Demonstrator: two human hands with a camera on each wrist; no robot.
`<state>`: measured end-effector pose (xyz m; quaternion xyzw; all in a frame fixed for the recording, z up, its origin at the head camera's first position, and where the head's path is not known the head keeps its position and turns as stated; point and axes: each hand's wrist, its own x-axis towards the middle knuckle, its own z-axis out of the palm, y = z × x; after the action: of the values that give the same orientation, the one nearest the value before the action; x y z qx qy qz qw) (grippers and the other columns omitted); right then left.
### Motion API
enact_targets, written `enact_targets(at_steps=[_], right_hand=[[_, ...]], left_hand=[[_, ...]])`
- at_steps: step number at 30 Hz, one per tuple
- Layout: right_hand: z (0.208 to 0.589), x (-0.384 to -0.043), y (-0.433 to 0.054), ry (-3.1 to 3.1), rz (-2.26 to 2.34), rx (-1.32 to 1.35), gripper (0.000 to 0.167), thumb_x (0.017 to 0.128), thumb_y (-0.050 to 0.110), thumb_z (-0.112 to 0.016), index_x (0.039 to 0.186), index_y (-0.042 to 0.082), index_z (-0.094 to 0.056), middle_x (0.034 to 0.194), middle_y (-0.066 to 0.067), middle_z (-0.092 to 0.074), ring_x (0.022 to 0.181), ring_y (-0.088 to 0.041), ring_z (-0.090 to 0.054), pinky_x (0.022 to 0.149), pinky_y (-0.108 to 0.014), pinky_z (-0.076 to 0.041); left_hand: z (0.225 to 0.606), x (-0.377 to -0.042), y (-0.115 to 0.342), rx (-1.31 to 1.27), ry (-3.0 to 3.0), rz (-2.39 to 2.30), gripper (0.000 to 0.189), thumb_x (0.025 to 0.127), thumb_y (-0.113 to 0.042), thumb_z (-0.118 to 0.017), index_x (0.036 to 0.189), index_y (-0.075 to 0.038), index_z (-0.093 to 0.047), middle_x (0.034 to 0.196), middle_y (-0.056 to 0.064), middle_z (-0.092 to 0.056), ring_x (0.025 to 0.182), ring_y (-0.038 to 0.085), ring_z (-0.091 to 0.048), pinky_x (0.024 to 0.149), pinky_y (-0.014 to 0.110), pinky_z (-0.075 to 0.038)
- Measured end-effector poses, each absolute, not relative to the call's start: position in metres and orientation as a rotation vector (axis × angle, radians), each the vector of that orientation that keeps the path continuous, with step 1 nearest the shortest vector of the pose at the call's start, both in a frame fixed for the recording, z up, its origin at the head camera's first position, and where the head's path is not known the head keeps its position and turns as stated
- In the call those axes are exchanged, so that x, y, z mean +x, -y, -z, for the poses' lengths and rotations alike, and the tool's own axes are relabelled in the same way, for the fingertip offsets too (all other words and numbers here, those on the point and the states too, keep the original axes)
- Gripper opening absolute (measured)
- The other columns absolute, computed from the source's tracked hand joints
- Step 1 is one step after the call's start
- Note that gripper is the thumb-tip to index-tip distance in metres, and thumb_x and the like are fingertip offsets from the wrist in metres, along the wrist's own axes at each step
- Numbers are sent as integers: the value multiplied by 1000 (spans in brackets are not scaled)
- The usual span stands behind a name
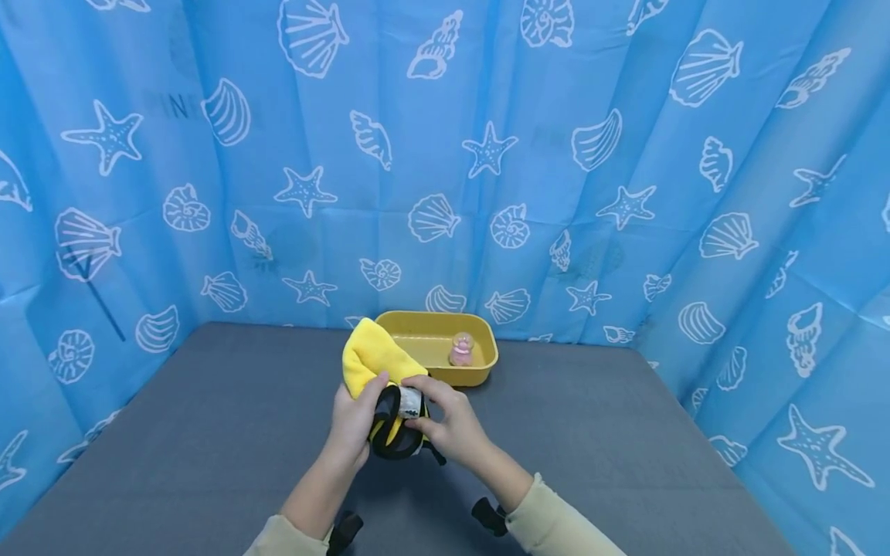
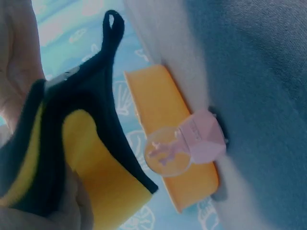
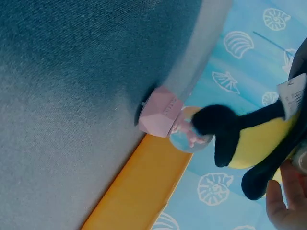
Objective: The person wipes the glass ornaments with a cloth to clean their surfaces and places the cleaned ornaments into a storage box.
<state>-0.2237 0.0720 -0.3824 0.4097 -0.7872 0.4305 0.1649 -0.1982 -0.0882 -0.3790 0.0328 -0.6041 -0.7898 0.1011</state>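
A yellow and black plush item (image 1: 382, 359) with a white tag (image 1: 410, 401) is held up between both hands. My left hand (image 1: 353, 423) grips its left side, thumb along the yellow fabric. My right hand (image 1: 452, 421) pinches it at the right, thumb and fingers beside the tag. In the left wrist view a black loop (image 2: 113, 28) sticks out of the black part (image 2: 91, 86). The right wrist view shows dark round-ended parts (image 3: 216, 120) hanging off it.
Behind the hands stands a yellow tray (image 1: 480, 376) with a small pink figure (image 1: 461, 351) in it. A snow globe with a pink base (image 2: 204, 136) stands on the table before the tray, hidden in the head view. A blue shell-patterned curtain (image 1: 445, 170) surrounds the grey table (image 1: 591, 432).
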Motion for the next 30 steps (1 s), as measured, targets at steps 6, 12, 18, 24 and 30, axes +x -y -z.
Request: enact_targets(at_steps=[6,12,18,24,30], right_hand=[[384,-226,-74,2229,-1269,1218,50,76,-6,-78,122,1,-60,120,-15,-64,106,-29,-61,83,-39,-53],[380,-226,-80,2338,-1473,1168,45,87,3,-72,128,-2,-54,105,-13,-61,90,-27,-56,79,-38,-50],[374,-224,-80,2425,-1872,1101,40,97,17,-60,128,-7,-50,101,-10,-59,87,-18,-56,75,-29,-49],[368,-222,-77,2410,-2276,879,31,102,21,-47,110,-8,-52,82,-2,-56,68,-10,-51,63,-20,-44],[367,-221,-72,2446,-2396,759,32,105,30,-36,86,9,-51,70,-1,-52,61,-11,-45,58,-22,-40]], left_hand=[[379,-199,97,155,1845,2299,55,102,-41,-48,133,3,-39,115,14,-51,98,17,-58,80,30,-50],[375,-203,102,223,1844,2322,61,100,-49,-45,135,1,-39,114,11,-52,97,15,-56,82,29,-48],[371,-200,104,96,1871,2390,68,99,-55,-43,141,-3,-32,118,10,-50,102,15,-54,88,30,-46],[377,-196,106,-203,1942,2434,51,99,-28,-54,138,-4,-29,116,11,-47,102,19,-50,89,33,-43],[381,-198,105,-326,2023,2272,63,91,-13,-70,138,-5,-29,118,14,-46,105,26,-47,89,35,-45]])
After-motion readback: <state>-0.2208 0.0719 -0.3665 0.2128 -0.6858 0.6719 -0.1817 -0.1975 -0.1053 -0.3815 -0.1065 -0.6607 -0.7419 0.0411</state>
